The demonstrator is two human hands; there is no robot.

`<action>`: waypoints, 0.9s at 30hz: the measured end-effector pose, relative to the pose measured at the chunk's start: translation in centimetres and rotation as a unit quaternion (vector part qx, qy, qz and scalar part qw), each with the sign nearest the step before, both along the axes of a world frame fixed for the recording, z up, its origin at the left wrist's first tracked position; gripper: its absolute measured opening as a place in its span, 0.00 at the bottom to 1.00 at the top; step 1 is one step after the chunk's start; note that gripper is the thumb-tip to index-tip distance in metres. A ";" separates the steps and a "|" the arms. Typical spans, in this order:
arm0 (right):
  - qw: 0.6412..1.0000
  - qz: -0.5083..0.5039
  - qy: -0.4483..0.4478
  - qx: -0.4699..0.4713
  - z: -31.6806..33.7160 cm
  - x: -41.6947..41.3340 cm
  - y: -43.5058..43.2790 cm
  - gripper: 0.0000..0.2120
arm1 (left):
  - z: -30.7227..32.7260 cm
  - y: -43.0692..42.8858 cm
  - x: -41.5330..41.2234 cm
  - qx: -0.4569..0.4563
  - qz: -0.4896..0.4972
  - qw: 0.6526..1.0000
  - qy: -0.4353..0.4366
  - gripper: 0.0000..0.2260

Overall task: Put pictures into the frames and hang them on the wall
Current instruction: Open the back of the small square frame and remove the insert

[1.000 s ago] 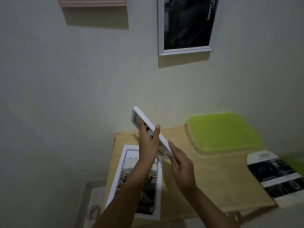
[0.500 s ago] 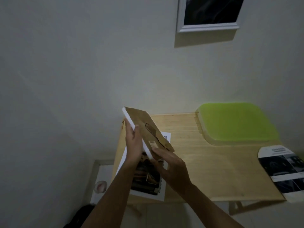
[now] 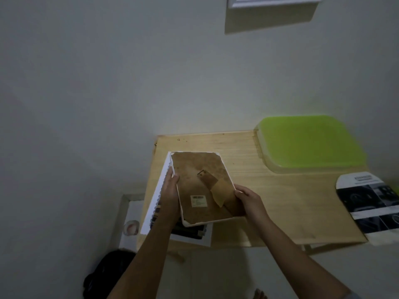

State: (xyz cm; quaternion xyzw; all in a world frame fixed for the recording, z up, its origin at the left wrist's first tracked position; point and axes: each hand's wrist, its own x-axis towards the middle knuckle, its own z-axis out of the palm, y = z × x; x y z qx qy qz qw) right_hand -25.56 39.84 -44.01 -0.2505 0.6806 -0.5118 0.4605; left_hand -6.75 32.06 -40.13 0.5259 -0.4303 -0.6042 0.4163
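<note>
A white picture frame (image 3: 192, 169) lies face down over the left part of the wooden table (image 3: 269, 201), its brown cardboard back with a stand flap and a barcode label turned up. My left hand (image 3: 170, 195) grips its left edge. My right hand (image 3: 248, 199) grips its right edge near the lower corner. Under the frame lies a printed picture (image 3: 158, 199) with a white border, mostly hidden. The bottom edge of a white frame (image 3: 274, 2) hangs on the wall at the top.
A lime-green lidded container (image 3: 311, 143) stands at the table's back right. A dark printed sheet (image 3: 371, 203) hangs over the right edge. Left of the table a low white surface holds a tape roll (image 3: 131, 227); a black object (image 3: 108, 275) lies on the floor.
The frame has been turned from tilted upright to face down and lowered onto the table over the picture. My view dropped, so the hung frames slid up out of sight.
</note>
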 end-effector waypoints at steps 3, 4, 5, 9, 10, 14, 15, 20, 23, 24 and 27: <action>0.998 -0.061 0.021 0.009 -1.1 -1.7 2.2 0.12 | -2.5 0.7 -2.3 -0.007 -0.055 0.996 -0.077 0.13; 0.997 -0.067 0.041 0.009 -1.3 -2.3 3.0 0.12 | -3.3 1.1 -3.1 -0.007 -0.069 0.993 -0.094 0.13; 0.995 -0.070 0.065 0.007 -1.7 -3.0 3.8 0.12 | -3.9 1.6 -3.9 -0.005 -0.082 0.991 -0.106 0.13; 0.986 -0.073 0.148 0.031 -3.4 -5.3 6.5 0.13 | -6.3 3.4 -7.0 0.032 -0.116 0.985 -0.124 0.14; 0.983 -0.073 0.164 0.039 -3.7 -5.9 7.0 0.13 | -7.1 3.6 -7.8 0.033 -0.120 0.982 -0.145 0.14; 0.975 -0.059 0.210 0.044 -4.1 -7.1 8.3 0.14 | -7.7 4.3 -9.6 0.028 -0.147 0.968 -0.202 0.17; 0.972 -0.054 0.225 0.044 -4.3 -7.5 8.4 0.14 | -7.9 4.3 -10.1 0.016 -0.155 0.965 -0.211 0.17; 0.953 -0.028 0.298 0.041 -5.1 -7.9 9.0 0.17 | -8.2 4.6 -11.0 -0.027 -0.172 0.951 -0.257 0.18; 0.950 -0.028 0.311 0.029 -5.4 -7.5 9.0 0.18 | -8.5 4.6 -11.0 -0.054 -0.172 0.946 -0.270 0.18; 0.949 -0.027 0.313 0.025 -5.5 -7.4 8.9 0.18 | -8.6 4.6 -10.9 -0.060 -0.177 0.944 -0.273 0.18; 0.945 -0.026 0.325 0.021 -5.8 -7.3 9.0 0.20 | -9.2 4.5 -10.4 -0.090 -0.181 0.940 -0.275 0.18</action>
